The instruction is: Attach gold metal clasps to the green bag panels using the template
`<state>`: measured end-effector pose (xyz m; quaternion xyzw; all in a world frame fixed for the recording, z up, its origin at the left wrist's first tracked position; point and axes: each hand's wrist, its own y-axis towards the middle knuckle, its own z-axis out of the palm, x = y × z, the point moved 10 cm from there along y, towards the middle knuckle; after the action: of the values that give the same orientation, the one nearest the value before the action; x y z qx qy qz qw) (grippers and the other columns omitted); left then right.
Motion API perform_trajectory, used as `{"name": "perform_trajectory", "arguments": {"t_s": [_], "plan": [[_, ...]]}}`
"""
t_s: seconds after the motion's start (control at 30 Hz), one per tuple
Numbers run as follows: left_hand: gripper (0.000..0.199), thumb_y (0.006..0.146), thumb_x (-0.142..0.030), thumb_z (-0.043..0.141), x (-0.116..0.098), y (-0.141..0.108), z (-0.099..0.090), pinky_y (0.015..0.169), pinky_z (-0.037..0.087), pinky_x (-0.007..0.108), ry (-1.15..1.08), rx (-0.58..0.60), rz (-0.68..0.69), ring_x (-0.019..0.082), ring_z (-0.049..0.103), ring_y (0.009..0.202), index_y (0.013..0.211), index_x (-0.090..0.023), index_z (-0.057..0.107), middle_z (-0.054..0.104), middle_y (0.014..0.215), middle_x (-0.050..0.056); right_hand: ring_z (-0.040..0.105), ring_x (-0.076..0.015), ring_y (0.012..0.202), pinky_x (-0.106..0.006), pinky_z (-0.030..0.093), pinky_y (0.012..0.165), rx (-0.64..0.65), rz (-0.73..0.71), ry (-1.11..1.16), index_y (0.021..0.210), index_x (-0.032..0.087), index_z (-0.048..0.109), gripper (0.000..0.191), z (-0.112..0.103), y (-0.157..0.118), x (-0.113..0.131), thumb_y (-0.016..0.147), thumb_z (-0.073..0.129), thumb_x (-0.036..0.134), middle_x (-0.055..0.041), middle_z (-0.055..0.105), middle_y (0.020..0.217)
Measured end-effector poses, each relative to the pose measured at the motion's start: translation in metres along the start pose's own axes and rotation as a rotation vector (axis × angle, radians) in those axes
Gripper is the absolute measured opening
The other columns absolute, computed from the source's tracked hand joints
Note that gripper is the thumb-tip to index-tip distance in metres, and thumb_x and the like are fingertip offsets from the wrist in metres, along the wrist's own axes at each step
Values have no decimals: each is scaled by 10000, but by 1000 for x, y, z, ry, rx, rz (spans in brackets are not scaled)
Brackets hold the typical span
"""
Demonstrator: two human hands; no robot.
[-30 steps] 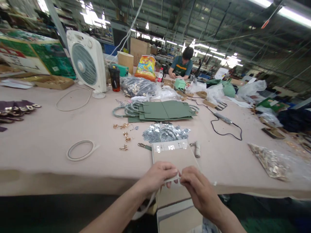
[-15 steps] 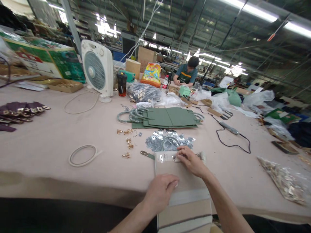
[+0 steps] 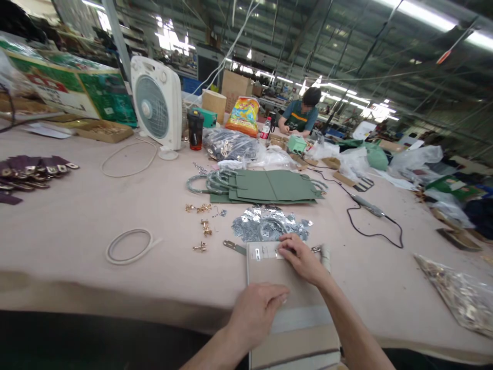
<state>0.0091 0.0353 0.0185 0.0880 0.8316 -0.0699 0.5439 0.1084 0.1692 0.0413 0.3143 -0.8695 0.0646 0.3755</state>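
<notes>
A beige panel with pale grey bands point(image 3: 269, 277) lies at the table's front edge and runs down towards me. Near its top edge is a slot with a shiny metal fitting point(image 3: 258, 254). My right hand point(image 3: 302, 258) rests on the panel's upper part, fingertips closed over a small spot whose contents I cannot make out. Over the panel's left side is my left hand point(image 3: 259, 311), thumb and forefinger pinched together; anything between them is too small to name. A green strap with a metal end point(image 3: 234, 247) sticks out at the panel's upper left.
Behind the panel lie a heap of small silver metal plates point(image 3: 246, 224) and stacked green bag pieces point(image 3: 273, 186) with wrapped handles. Brass fittings point(image 3: 200, 247) and a tape roll point(image 3: 129, 246) are to the left. A fan point(image 3: 156, 105), soldering-iron-like tool point(image 3: 367, 205) and a co-worker point(image 3: 300, 114) are farther off.
The view has shifted slightly. My left hand has moved a little to the right and down, still pinched. My right hand stays at the panel's upper part, with its fingers slightly shifted.
</notes>
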Motion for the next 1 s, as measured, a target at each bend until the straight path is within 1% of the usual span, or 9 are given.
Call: {"name": "perform_trajectory", "arguments": {"t_s": [0.07, 0.2, 0.33, 0.47, 0.6, 0.73, 0.8, 0.87, 1.0], "plan": [[370, 1038, -403, 462, 1, -1, 0, 765, 474, 245, -34, 23, -28, 192, 689, 816, 1069, -267, 804, 787, 907, 7, 585, -277, 1223, -453, 431, 1104, -1, -25, 3, 1025, 238, 716, 152, 0, 0, -1, 954, 644, 350, -99, 647, 1229], [393, 1037, -429, 447, 1, -2, 0, 694, 468, 236, -84, 46, -65, 168, 664, 716, 1131, -280, 799, 770, 834, -12, 617, -274, 1172, -447, 462, 1061, 26, 46, 18, 1327, 260, 631, 462, -6, 5, -9, 882, 730, 332, -87, 667, 1256], [421, 1034, -462, 449, 2, -2, 0, 665, 482, 235, -130, 43, -86, 158, 652, 683, 1268, -287, 753, 776, 879, -6, 641, -264, 1120, -415, 469, 1032, 86, 13, 70, 1118, 247, 746, 246, -4, 14, -3, 898, 723, 353, -71, 718, 1158], [530, 1009, -428, 496, 13, 1, 5, 598, 499, 247, -184, 52, -122, 128, 584, 550, 1510, -264, 547, 769, 906, 5, 671, -246, 997, -400, 491, 970, -114, 20, 69, 953, 231, 774, 184, -6, 16, -8, 955, 645, 362, -61, 752, 991], [669, 1007, -441, 478, 22, 3, 2, 456, 442, 226, -348, 18, -151, 83, 476, 430, 1619, -220, 320, 739, 946, 28, 679, -238, 971, -394, 501, 942, -318, 52, 32, 967, 233, 774, 209, -10, 9, -10, 965, 618, 372, -58, 763, 984], [676, 996, -375, 481, 11, -2, -10, 499, 451, 215, -450, 47, -135, 62, 498, 453, 1611, -182, 277, 737, 1008, 62, 688, -242, 994, -387, 530, 910, -491, 130, 177, 1094, 219, 753, 298, -37, -16, -4, 957, 634, 456, -77, 765, 1112], [665, 991, -328, 477, -1, -7, -19, 537, 469, 225, -446, 80, -127, 66, 519, 473, 1609, -192, 272, 743, 1040, 67, 695, -237, 951, -372, 553, 868, -549, 168, 278, 1107, 209, 740, 339, -51, -38, 6, 961, 641, 499, -83, 764, 1085], [657, 985, -284, 465, -13, -12, -26, 550, 478, 234, -408, 110, -111, 78, 531, 488, 1610, -215, 275, 749, 1048, 57, 700, -228, 915, -360, 571, 847, -440, 171, 333, 1149, 212, 726, 351, -48, -56, 26, 954, 675, 500, -76, 760, 1023], [665, 958, -215, 440, -35, -20, -30, 641, 512, 280, -225, 169, -41, 136, 603, 577, 1609, -256, 306, 773, 1042, 34, 707, -226, 1009, -374, 582, 919, -98, 122, 298, 1370, 251, 629, 446, -20, -86, 73, 968, 691, 432, -76, 746, 1096]]}}
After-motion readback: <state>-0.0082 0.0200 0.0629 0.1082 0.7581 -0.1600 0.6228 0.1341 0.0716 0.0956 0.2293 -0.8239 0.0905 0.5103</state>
